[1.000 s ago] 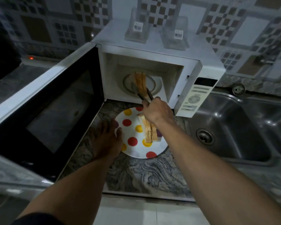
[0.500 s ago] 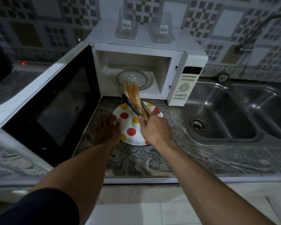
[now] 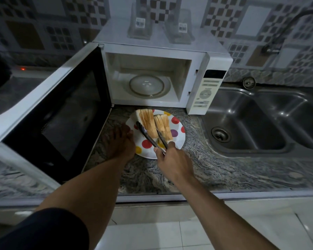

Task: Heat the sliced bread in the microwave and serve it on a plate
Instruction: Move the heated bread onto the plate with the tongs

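Observation:
A white plate with coloured dots sits on the counter in front of the open white microwave. Two stacks of sliced bread lie on the plate: the left stack sits between the tips of dark metal tongs, the right stack lies beside it. My right hand grips the tongs at their near end. My left hand rests flat on the counter against the plate's left rim. The microwave's glass turntable holds nothing.
The microwave door swings open to the left, over the counter. A steel double sink lies to the right, with a tap above. Two clear containers stand on the microwave's top. Marbled counter runs in front.
My right hand has carried a stack of bread in the tongs out of the microwave and down onto the plate, beside the other stack. The left hand stayed by the plate.

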